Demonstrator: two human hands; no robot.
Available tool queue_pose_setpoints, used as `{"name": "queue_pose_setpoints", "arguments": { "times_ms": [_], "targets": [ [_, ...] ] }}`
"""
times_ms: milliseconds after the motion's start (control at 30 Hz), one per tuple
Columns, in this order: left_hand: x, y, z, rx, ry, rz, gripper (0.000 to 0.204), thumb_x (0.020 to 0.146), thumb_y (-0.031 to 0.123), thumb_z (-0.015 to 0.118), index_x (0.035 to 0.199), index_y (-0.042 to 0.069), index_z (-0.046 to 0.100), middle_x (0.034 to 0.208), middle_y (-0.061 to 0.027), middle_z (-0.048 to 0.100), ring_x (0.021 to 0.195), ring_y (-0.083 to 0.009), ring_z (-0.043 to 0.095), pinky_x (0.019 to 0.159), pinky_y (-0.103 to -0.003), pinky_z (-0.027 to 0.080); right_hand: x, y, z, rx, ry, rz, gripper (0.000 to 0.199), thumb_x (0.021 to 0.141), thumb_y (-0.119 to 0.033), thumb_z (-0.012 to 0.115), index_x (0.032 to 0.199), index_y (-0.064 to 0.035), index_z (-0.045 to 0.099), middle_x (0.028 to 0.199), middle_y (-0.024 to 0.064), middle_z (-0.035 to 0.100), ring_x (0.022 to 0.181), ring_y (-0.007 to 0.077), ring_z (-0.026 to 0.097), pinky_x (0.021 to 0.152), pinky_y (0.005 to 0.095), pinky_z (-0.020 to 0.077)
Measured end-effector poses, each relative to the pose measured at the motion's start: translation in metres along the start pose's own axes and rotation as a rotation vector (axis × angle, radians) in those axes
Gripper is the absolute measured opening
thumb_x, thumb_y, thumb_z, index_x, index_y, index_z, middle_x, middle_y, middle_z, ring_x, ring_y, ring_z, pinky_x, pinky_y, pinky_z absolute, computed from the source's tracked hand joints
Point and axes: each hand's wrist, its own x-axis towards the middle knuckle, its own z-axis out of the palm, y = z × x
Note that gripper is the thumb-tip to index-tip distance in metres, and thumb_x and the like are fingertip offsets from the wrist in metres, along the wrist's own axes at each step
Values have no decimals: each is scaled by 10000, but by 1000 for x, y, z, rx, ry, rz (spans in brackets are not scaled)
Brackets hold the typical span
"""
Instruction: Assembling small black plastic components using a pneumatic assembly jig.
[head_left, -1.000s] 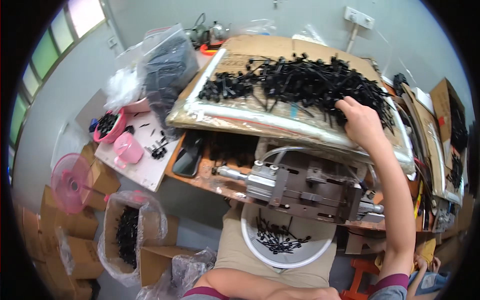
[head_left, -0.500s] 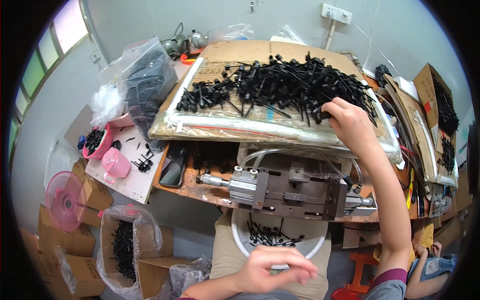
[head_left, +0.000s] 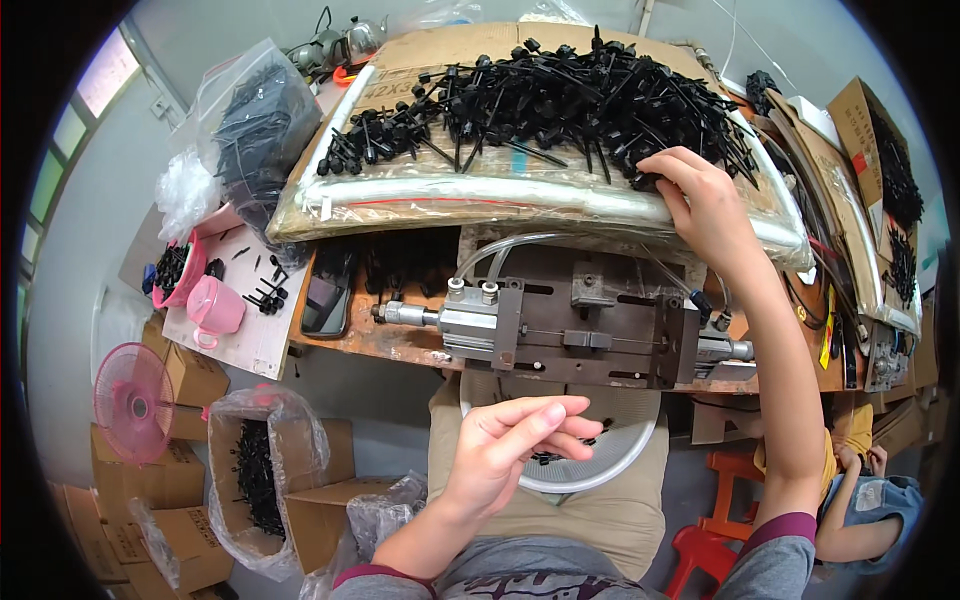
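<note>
At the far side of the rusty brown bench (head_left: pixel 390 345), on a plastic-wrapped cardboard sheet (head_left: pixel 420 200), lies a heap of black plastic ties (head_left: pixel 560 95), and our right hand (head_left: pixel 705 200) rests on its right edge with fingers curled into the pieces, though we cannot tell whether it grips any. Nearer to us, our left hand (head_left: pixel 510 440) hovers loosely open, holding nothing, above a round white bowl (head_left: pixel 590 470) with a few black pieces, just below the grey metal press fixture (head_left: pixel 570 330).
</note>
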Motion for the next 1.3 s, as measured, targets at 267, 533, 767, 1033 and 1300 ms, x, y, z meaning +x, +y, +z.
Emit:
{"name": "queue_pose_setpoints", "arguments": {
  "times_ms": [267, 533, 767, 1033, 1300],
  "targets": [
    [1, -2, -1, 23, -35, 48, 172, 907, 32, 599, 1006, -67, 699, 856, -215, 716, 691, -236, 696, 675, -348, 579, 3, 2, -1, -129, -50, -2, 189, 812, 7, 613, 989, -31, 667, 956, 111, 636, 893, 332, 634, 789, 416, 512],
    [-1, -2, -4, -5, -48, 71, 109, 880, 29, 634, 908, -63, 685, 798, -176, 698, 657, -219, 679, 658, -340, 582, 1, 0, 1, -173, -31, -18, 167, 839, -11, 581, 983, -31, 664, 945, 109, 641, 885, 328, 639, 776, 418, 517],
    [-3, -5, -7, 18, -63, 84, 76, 869, 23, 645, 889, -49, 656, 749, -132, 667, 630, -195, 670, 720, -395, 607, 1, -2, 0, -214, -19, -21, 157, 842, -8, 579, 974, -26, 661, 931, 114, 639, 870, 332, 640, 761, 422, 518],
    [-3, -6, -11, 1, -88, 75, 104, 876, 24, 635, 927, -61, 667, 782, -173, 689, 652, -227, 687, 702, -407, 609, 1, -2, 0, -222, -17, -27, 151, 843, -3, 577, 967, -23, 661, 923, 114, 640, 861, 335, 641, 761, 422, 521],
    [-7, 0, -8, 30, -129, 70, 248, 966, 70, 580, 1147, -82, 653, 981, -217, 713, 771, -229, 715, 748, -327, 576, -4, -12, 2, -249, 158, -44, 246, 818, 34, 570, 1041, -29, 653, 938, 125, 623, 826, 321, 632, 784, 408, 517]
  ]
}}
